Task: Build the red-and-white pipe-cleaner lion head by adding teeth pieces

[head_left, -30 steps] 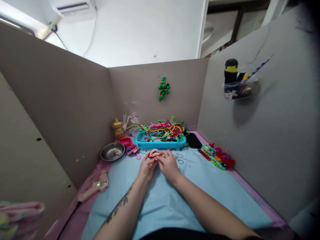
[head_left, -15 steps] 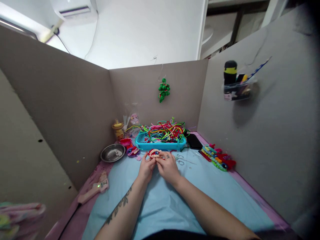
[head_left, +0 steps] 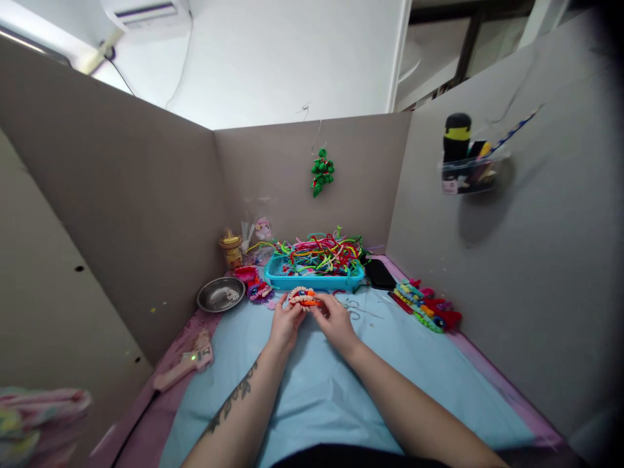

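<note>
Between both hands, over the blue table cover [head_left: 336, 377], is a small fuzzy craft piece [head_left: 302, 297] in cream, red and orange with a dark blue eye-like spot. My left hand [head_left: 286, 321] grips its left side, fingers closed on the edge. On its right side, my right hand [head_left: 333, 321] pinches the orange part. Its underside is hidden by my fingers. Scissors [head_left: 355, 312] lie just right of my right hand. A red and purple fuzzy piece [head_left: 259, 290] lies to the left, near my left hand.
Behind the hands stands a blue tray [head_left: 312, 283] heaped with colourful fuzzy stems. At left are a metal bowl [head_left: 209, 296] with small white bits and a pink glue gun [head_left: 188, 367]. A black phone [head_left: 381, 274] and several fuzzy pieces [head_left: 424, 307] lie at right.
The craft piece has turned in my hands, so its orange part now shows at the right. My right hand has shifted slightly right. The view has moved a little.
</note>
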{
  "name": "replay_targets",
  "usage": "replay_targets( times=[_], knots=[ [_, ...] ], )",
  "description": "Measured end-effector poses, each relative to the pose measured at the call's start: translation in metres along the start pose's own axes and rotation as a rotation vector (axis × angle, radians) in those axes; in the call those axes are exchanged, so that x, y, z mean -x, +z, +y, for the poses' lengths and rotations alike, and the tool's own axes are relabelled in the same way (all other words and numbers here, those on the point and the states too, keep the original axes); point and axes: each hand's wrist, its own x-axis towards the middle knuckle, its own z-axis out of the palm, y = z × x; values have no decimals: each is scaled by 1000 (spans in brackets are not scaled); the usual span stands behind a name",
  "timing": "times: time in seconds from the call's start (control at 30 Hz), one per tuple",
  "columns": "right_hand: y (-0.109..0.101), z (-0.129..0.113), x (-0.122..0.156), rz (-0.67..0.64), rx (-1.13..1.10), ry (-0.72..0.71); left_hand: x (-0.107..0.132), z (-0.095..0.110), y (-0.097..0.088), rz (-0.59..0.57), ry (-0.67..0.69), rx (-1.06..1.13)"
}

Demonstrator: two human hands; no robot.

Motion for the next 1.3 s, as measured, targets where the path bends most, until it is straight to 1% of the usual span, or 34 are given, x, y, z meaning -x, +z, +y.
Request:
replay_targets(
  times=[0.13,0.33,0.4,0.5,0.67,0.83,0.97,1.07,1.2,1.3],
  knots=[
    [5,5,2,-15,2,-11,3,2,2,1,-24,18],
    [5,7,2,-18,62,-18,2,1,1,-86,-6,88],
    [4,5,1,-19,94,-44,1,0,0,-103,12,82],
    [2,1,0,11,139,-87,2,0,1,-118,21,60],
    [3,-1,-1,16,92,-113,9,3,6,-144,21,8],
    [8,5,0,-58,41,-97,13,2,9,-122,4,-61],
    [9,9,0,-100,26,-95,11,-1,10,-110,19,-90],
    [10,8,0,-126,35,-104,9,-2,8,-81,25,-126],
    [12,4,1,-138,40,-118,6,-2,5,-28,-16,-136],
    [12,1,2,-155,19,-124,6,-1,4,-14,-33,-132]
  ],
)
